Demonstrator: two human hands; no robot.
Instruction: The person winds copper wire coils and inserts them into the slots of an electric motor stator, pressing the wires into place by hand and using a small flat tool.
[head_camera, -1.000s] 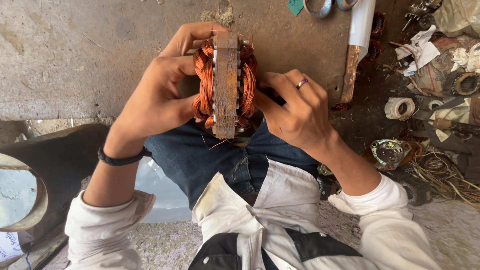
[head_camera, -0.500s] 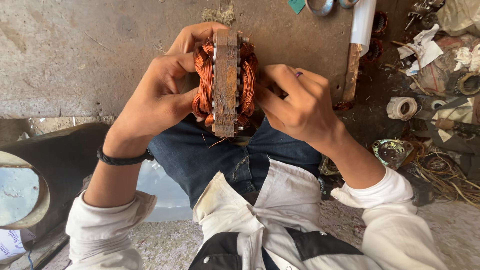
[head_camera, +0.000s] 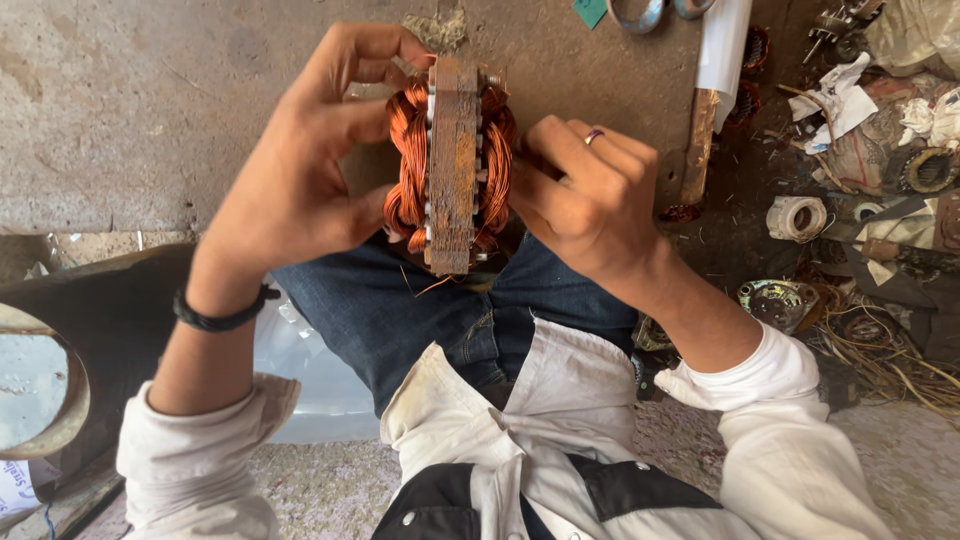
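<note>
Head view: motor core (head_camera: 452, 165), rusty, wound with copper wire (head_camera: 405, 160), is held edge-on above the lap, over the concrete floor (head_camera: 120, 110). Left hand (head_camera: 300, 175) grips its left side, fingers curled over the top. Right hand (head_camera: 590, 195) presses against the right-side wire, fingers bent. Step judged: working the winding loose. Next move calls for firm hold, steady pull. Tape roll (head_camera: 797, 217) lies in the clutter at right.

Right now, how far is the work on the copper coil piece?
Done: copper windings sit on both sides of the rusty core. In hand: the left hand and right hand grip it, fingers pressing the coils. Left: a loose wire end hangs below.
</note>
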